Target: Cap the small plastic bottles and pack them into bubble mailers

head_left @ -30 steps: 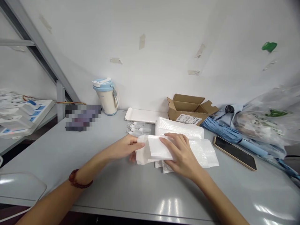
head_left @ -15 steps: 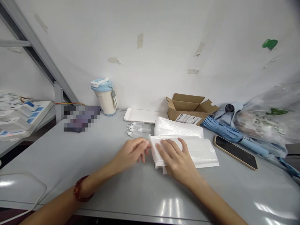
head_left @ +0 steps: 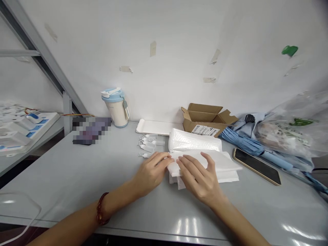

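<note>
A white padded mailing envelope (head_left: 222,161) lies uppermost on a small pile of similar envelopes. My left hand (head_left: 155,171) is closed in a pinch at its left end. Over the front of that envelope my right hand (head_left: 201,177) rests with fingers stretched out on top; its thumb is hidden. Just behind it lies another bubble-lined envelope (head_left: 194,140). Several small white tube-like pieces with thin loops (head_left: 148,145) lie beyond my left hand, some partly covered by it.
Behind stand an open cardboard box (head_left: 205,118), a flat white envelope (head_left: 159,127) and a blue-lidded tumbler (head_left: 116,107). To the right are a phone (head_left: 256,166), a folded blue umbrella (head_left: 246,145) and a plastic bag (head_left: 287,130). A white cable (head_left: 38,213) crosses the front left.
My left hand has moved right and now grips the left end of the top envelope. That envelope has shifted slightly, its right end sticking out further. My right hand has moved slightly right.
</note>
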{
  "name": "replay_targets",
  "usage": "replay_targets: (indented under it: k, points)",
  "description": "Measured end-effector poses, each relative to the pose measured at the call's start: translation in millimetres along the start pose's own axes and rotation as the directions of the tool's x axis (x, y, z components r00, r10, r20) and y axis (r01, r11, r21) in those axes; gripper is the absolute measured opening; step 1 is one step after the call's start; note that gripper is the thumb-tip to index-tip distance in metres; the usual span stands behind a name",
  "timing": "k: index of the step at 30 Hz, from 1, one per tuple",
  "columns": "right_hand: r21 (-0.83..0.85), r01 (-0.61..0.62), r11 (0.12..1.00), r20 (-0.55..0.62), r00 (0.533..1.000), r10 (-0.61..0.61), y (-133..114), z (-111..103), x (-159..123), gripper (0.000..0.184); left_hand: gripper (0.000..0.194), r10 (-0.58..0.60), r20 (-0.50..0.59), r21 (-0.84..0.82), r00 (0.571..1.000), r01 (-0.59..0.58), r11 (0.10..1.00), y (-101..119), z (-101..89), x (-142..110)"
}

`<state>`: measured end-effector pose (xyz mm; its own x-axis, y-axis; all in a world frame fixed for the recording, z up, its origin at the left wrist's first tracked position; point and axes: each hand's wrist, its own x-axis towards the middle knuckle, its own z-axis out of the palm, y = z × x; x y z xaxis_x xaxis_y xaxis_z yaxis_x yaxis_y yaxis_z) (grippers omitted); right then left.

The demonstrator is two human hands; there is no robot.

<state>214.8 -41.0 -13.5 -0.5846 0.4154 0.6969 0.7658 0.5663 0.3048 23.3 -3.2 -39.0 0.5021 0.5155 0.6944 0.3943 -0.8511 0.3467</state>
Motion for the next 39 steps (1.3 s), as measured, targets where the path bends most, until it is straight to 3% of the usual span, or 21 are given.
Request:
replay_targets:
  k: [3, 5, 7, 9, 11, 14, 16, 18, 23, 27, 33, 39]
  points:
    - [-0.066, -0.103, 0.992, -0.143, 0.985, 0.093, 4.7, -3.8, 1.4, 0.027, 0.017, -0.201, 0.016, -0.158, 0.980, 0.201, 0.967, 2.2, -1.9, 6.7]
    - [-0.119, -0.164, 0.979, -0.272, 0.954, 0.127, 9.9, -3.2, 3.4, 0.031, 0.021, -0.412, 0.063, -0.261, 0.909, 0.414, 0.872, 3.8, -5.0, 14.9]
    - [-0.150, -0.197, 0.969, -0.324, 0.936, 0.140, 16.8, 0.6, 4.8, 0.031, 0.027, -0.570, 0.144, -0.376, 0.809, 0.578, 0.725, 4.1, -7.2, 27.0]
    - [-0.148, -0.192, 0.970, -0.261, 0.954, 0.149, 25.3, 7.4, 4.0, 0.028, 0.027, -0.623, 0.238, -0.472, 0.745, 0.650, 0.596, 1.9, -6.1, 41.7]
    - [-0.118, -0.186, 0.975, -0.169, 0.972, 0.165, 34.7, 16.2, 0.4, 0.028, 0.020, -0.630, 0.307, -0.515, 0.714, 0.681, 0.521, -3.5, -0.5, 56.6]
    - [-0.064, -0.217, 0.974, 0.035, 0.975, 0.220, 48.4, 28.5, -7.8, 0.031, 0.030, -0.664, 0.299, -0.460, 0.685, 0.713, 0.529, -17.9, 11.5, 73.4]
    - [-0.012, -0.244, 0.970, 0.193, 0.951, 0.241, 55.3, 33.6, -12.4, 0.035, 0.043, -0.669, 0.277, -0.337, 0.689, 0.722, 0.604, -32.6, 15.4, 79.2]
    - [0.036, -0.270, 0.962, 0.275, 0.928, 0.250, 59.2, 35.6, -15.0, 0.037, 0.037, -0.674, 0.249, -0.254, 0.696, 0.718, 0.648, -52.2, 11.8, 81.2]
    - [0.073, -0.303, 0.950, 0.298, 0.916, 0.269, 58.2, 35.2, -15.0, 0.037, 0.019, -0.659, 0.123, 0.088, 0.742, 0.654, 0.752, -113.5, -22.5, 77.6]
    - [0.064, -0.302, 0.951, 0.283, 0.919, 0.273, 56.3, 36.5, -14.7, 0.037, 0.015, -0.577, 0.249, 0.260, 0.778, 0.520, 0.814, -150.3, -41.0, 75.5]
    - [0.063, -0.300, 0.952, 0.286, 0.919, 0.270, 58.0, 38.5, -16.2, 0.039, 0.020, -0.482, 0.436, 0.339, 0.760, 0.357, 0.870, -167.3, -39.3, 80.7]
    - [0.075, -0.316, 0.946, 0.295, 0.913, 0.281, 58.4, 39.1, -17.0, 0.039, 0.017, -0.430, 0.481, 0.373, 0.764, 0.265, 0.889, -166.3, -39.4, 79.2]
